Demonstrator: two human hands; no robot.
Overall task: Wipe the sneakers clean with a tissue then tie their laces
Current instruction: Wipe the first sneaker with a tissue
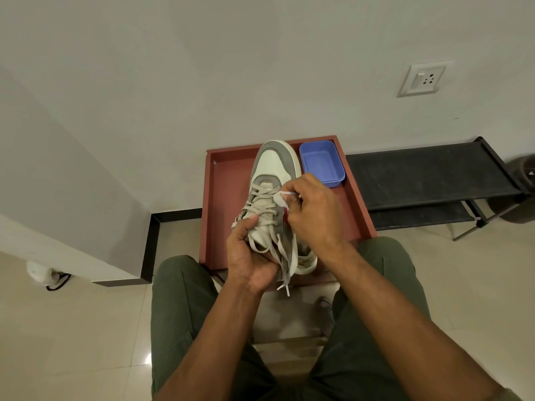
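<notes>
A grey-and-white lace-up sneaker (273,180) is held toe-away above a reddish-brown wooden tray (228,180), its heel gripped by the left hand (250,256) to steady it. A crumpled white tissue (282,198) is pinched in the right hand's (314,211) fingers (295,188) against the untied laces (270,227), apparently mid-wipe.

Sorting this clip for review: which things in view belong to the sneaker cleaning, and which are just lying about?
In use:
- sneaker, gripped by the left hand
- tissue, pinched by the right hand
- laces, untied
- second sneaker, mostly hidden

Lying about:
- blue tub
- red tray
- black rack
- wall socket
</notes>
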